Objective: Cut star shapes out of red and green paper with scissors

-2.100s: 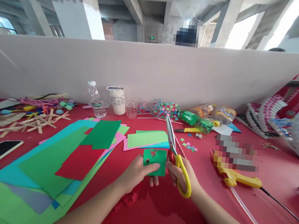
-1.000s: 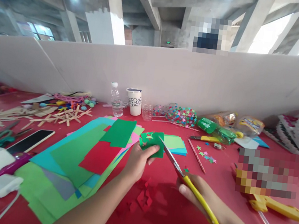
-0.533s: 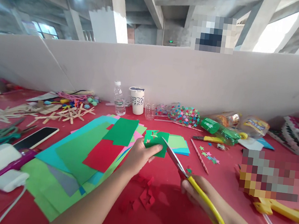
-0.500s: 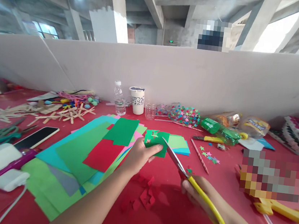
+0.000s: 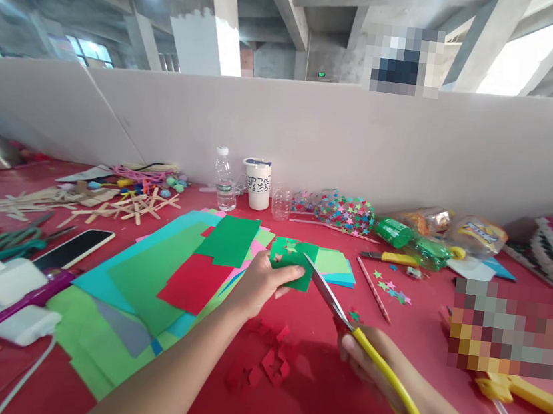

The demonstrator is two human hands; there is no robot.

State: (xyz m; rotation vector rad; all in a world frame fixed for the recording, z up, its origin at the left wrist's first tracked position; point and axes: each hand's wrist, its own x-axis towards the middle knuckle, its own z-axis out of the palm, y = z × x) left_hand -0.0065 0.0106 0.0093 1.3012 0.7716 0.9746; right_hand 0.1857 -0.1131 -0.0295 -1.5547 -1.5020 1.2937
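Note:
My left hand (image 5: 257, 284) pinches a small green sheet of paper (image 5: 306, 274) between thumb and fingers. Star-shaped cutouts show along the sheet's upper left part. Yellow-handled scissors (image 5: 330, 295) are held in my right hand (image 5: 370, 356), with the blades pointing up and left. Their tips are at the right edge of the green sheet; whether they touch it I cannot tell. Below my hands, red paper scraps (image 5: 275, 367), some with star-shaped holes, lie on the red table (image 5: 311, 413).
Left are layered coloured sheets (image 5: 147, 278), a phone (image 5: 74, 249) and a purple power strip (image 5: 17, 306). A water bottle (image 5: 225, 180), a paper cup (image 5: 257, 186) and a star-filled bottle (image 5: 346, 212) stand or lie behind. To the right are a yellow cutter (image 5: 396, 258) and a yellow glue gun (image 5: 520, 391).
The whole scene sits slightly farther right in the picture. Both hands keep almost the same pose around the green paper and scissors.

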